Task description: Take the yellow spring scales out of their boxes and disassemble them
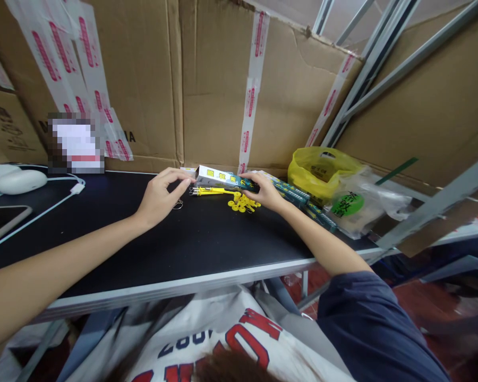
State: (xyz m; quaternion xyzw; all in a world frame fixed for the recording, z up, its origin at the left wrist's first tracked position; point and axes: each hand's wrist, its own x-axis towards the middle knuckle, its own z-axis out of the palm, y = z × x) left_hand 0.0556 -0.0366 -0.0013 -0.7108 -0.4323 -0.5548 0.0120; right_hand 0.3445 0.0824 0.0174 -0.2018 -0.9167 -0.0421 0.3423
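A long narrow box (219, 176), white and dark green with yellow characters, lies slantwise over the back of the black desktop. My right hand (265, 191) is closed around its right part, thumb near the front and fingers on top. My left hand (165, 193) pinches at the box's left end, where an end flap seems to stand open; the exact contact is hard to see. Just below the box lie yellow rods with metal hooks (213, 191), which look like spring scales. Several small yellow round pieces (241, 202) are heaped near my right hand.
More green boxes (292, 193) lie right of my right hand. Behind them are a yellow plastic bag (318, 172) and a clear bag (352, 207). Cardboard (215, 106) walls the back. Left are a white cable (77, 188), a white rounded device (20, 181) and a tablet-like device (3, 223).
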